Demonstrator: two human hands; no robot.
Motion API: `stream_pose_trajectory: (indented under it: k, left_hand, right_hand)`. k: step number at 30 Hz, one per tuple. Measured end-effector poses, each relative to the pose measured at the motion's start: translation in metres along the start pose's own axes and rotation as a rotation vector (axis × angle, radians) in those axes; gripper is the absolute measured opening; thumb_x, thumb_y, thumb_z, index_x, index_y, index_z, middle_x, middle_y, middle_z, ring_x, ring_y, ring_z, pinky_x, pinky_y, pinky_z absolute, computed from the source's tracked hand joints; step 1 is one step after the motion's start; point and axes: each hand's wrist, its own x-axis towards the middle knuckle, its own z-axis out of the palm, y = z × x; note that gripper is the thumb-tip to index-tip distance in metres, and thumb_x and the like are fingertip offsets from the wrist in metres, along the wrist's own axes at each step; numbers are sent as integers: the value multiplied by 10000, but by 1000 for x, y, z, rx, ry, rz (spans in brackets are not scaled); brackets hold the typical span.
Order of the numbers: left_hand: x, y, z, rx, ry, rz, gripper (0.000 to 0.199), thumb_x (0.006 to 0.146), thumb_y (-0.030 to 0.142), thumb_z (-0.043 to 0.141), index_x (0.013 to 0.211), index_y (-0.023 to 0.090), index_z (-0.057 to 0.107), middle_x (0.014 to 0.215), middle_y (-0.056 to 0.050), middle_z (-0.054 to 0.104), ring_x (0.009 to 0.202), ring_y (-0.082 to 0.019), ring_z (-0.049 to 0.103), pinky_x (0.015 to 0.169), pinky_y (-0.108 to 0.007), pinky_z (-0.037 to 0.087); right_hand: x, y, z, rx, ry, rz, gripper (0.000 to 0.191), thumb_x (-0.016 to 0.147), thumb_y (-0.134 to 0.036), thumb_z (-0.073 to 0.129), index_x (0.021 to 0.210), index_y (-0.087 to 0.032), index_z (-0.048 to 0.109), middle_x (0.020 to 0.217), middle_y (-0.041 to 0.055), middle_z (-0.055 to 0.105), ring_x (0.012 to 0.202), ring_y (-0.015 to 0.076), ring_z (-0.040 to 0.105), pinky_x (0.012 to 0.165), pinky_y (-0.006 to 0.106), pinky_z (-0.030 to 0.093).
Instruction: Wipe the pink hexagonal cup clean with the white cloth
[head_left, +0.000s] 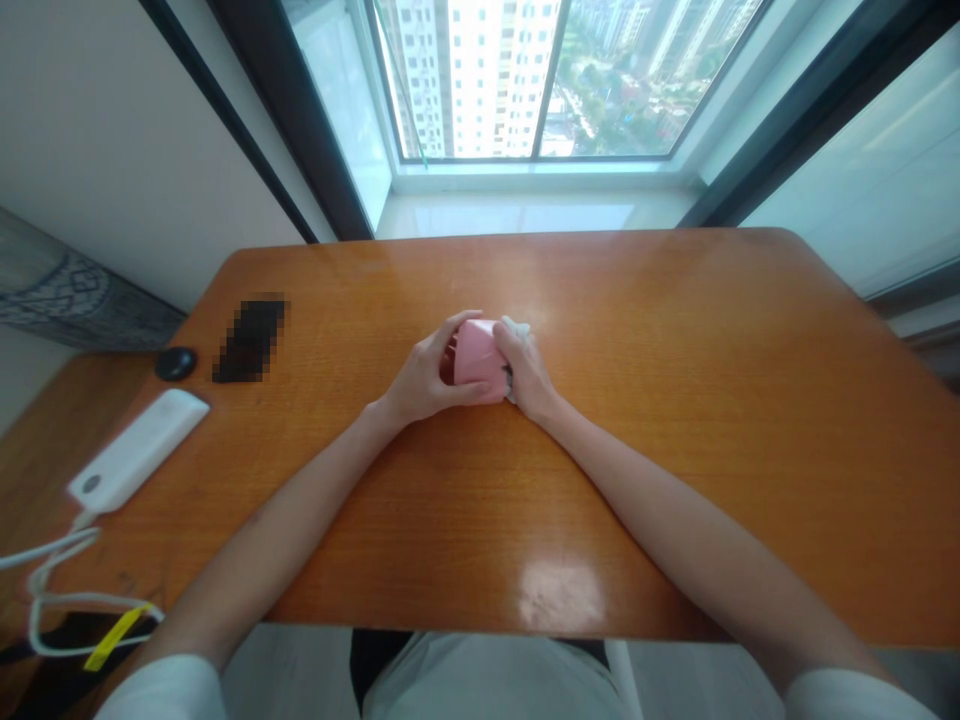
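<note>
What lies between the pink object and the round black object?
The head view shows the left hand on the pink object, then a pixelated dark rectangle on the wooden table beside the round black object.

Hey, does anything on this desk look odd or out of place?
Yes: the dark rectangle on the wooden table is pixelated, so it can't be identified. What shows of the pink object, clasped by the left hand and right hand, looks undamaged.

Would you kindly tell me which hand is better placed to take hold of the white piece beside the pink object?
The right hand, probably: its fingers rest against the white piece, while the left hand is wrapped around the opposite side of the pink object.
</note>
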Motion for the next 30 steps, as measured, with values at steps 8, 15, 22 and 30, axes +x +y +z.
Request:
stream_pose_trajectory:
  k: [8, 15, 22, 30]
  left_hand:
    - [-2, -13, -3, 86, -43, 210, 1347, 787, 777, 1040, 1875, 378, 354, 1887, -202, 454, 1721, -471, 524, 1355, -643, 553]
    - [-1, 0, -1, 33, 6, 70, 1069, 843, 714, 1011, 1709, 271, 568, 1557, -155, 759, 1305, -342, 804, 1066, -438, 695]
    - [-4, -11, 2, -9, -10, 43, 1167, 890, 818, 928, 1815, 299, 440, 1742, -206, 621, 1460, -403, 736, 1165, -536, 675]
    - [-1, -3, -2, 194, -13, 252, 1161, 877, 668, 1013, 1825, 310, 447, 1797, -199, 577, 1662, -420, 611, 1365, -583, 568]
  right_hand:
    - [8, 2, 1, 119, 42, -17, 625, 951, -843, 792, 804, -260, 623, 736, -46, 547, 660, 131, 465, 635, 307, 405]
    - [-1, 2, 0, -3, 40, -25, 698, 930, -950, 732, 829, -263, 665, 732, -19, 576, 696, 168, 517, 634, 329, 421]
    - [-4, -4, 1, 0, 21, -38, 634, 955, -851, 795, 815, -246, 669, 745, -30, 573, 663, 138, 474, 625, 317, 406]
    - [7, 3, -1, 130, 65, 30, 734, 935, -972, 688, 783, -257, 625, 732, -17, 559, 667, 148, 448, 619, 322, 395]
